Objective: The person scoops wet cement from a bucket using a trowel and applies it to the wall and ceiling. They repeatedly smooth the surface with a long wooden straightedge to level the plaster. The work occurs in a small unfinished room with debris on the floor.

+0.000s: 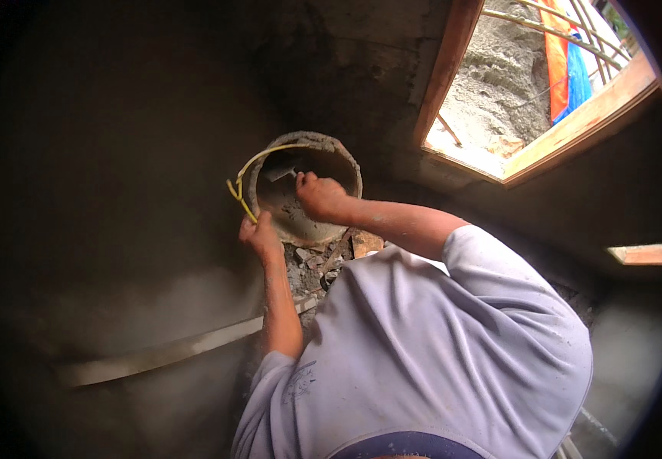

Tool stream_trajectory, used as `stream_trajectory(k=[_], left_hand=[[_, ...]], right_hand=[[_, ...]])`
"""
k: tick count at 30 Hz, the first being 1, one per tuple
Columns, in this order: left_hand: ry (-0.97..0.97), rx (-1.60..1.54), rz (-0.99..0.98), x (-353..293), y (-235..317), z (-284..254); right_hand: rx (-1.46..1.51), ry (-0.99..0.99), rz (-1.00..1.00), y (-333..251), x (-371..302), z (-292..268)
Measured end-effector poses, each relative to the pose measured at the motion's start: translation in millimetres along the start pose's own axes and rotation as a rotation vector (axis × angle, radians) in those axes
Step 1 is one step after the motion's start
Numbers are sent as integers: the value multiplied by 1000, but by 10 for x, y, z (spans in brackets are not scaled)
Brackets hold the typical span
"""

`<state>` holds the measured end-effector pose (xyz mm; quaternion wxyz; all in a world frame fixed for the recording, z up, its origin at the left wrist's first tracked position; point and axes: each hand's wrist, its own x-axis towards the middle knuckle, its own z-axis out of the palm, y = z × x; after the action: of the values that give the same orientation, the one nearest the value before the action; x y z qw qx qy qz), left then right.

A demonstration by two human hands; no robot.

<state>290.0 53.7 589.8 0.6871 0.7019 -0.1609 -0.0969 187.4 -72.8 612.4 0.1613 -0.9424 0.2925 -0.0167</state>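
A round bucket (356, 170) crusted with grey mortar stands in front of me, its mouth toward me. Wet-looking grey mortar (289, 200) lies inside it. A bent yellow handle (241, 170) runs along the bucket's left and far rim. My left hand (260, 236) is closed at the near-left rim, right where the yellow handle ends. Reaching into the mouth, my right hand (322, 197) is wrapped round the grip of a small trowel (279, 174). The trowel's blade points left, over the mortar; its grip is mostly hidden by the fingers.
Broken rubble (309, 262) and an orange-brown block (366, 243) lie just below the bucket. A long pale board (185, 348) stretches out at lower left. At upper right, a wooden window frame (576, 122) opens onto bright daylight. A dark wall (339, 61) rises behind the bucket.
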Motion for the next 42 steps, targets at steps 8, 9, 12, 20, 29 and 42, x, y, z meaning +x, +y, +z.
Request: stream_trajectory(k=[8, 9, 12, 20, 29, 42], left_hand=[[113, -121, -48, 2, 328, -55], [102, -87, -53, -1, 359, -42], [69, -120, 50, 85, 200, 33], [127, -62, 21, -48, 398, 92], [167, 19, 67, 20, 376, 116], [118, 97, 114, -139, 565, -33]], right_hand=[[-9, -169, -173, 361, -64, -133], [36, -110, -135, 372, -9, -68], [144, 40, -47, 374, 5, 211], [543, 124, -100, 507, -350, -11], [382, -450, -304, 769, -263, 252], [359, -62, -81, 491, -430, -223]])
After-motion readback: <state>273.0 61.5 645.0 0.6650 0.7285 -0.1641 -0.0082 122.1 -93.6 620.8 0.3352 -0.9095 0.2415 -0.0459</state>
